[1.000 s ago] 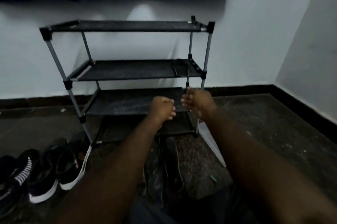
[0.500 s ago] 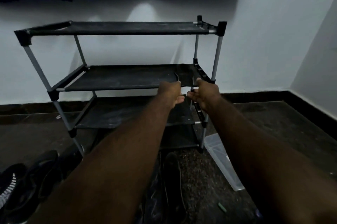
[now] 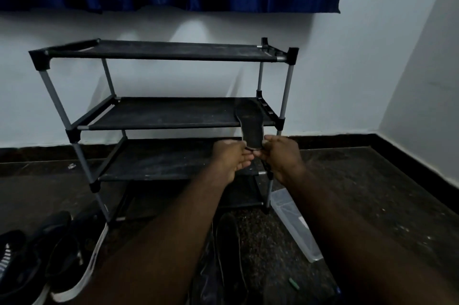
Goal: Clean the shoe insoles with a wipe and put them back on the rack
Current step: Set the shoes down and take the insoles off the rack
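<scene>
Left grip [image 3: 232, 157] and right grip [image 3: 283, 155] both pinch the near end of a dark insole [image 3: 250, 122]. Its toe rests beyond them on the shoe rack [image 3: 56, 96], second shelf. It is probably being fetched for wiping, though dimness obscures this. Next, draw it clear.

Rack [image 3: 159, 116] 2nd shelf carries insole [image 3: 249, 118] toe, rt end.

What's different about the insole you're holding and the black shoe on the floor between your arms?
The insole is thin and flat; the shoe is bulkier. The insole lies partly on the rack's second shelf, its near end sticking out past the edge; the shoe lies on the floor. The left hand and right hand both pinch the insole; no hand touches the shoe. Both look dark.
</scene>
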